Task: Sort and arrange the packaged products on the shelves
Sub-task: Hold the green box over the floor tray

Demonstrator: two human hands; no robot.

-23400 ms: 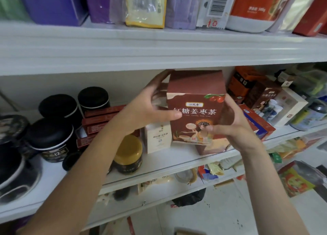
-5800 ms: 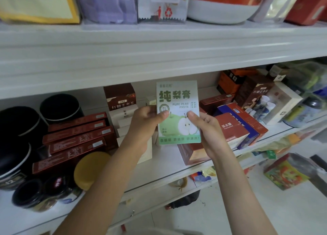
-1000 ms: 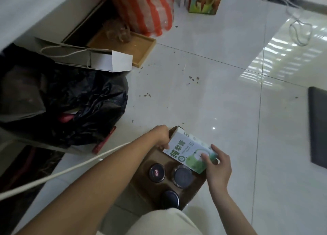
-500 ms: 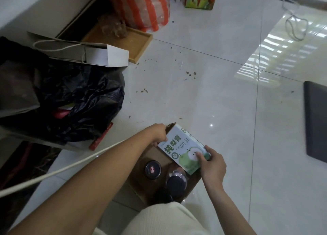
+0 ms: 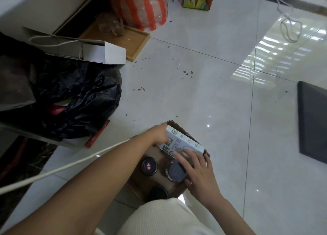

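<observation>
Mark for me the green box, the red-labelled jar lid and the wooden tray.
green box [image 5: 184,141]: head view, its upturned side panel.
red-labelled jar lid [image 5: 149,166]: head view, centre of the lid.
wooden tray [image 5: 135,43]: head view, bare inner floor.

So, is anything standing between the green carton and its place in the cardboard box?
Nothing visible does. The green carton is at the far end of the cardboard box, held by the left hand, right hand flat on it; three jars stand nearer, beside it. The space beneath is hidden.
</observation>
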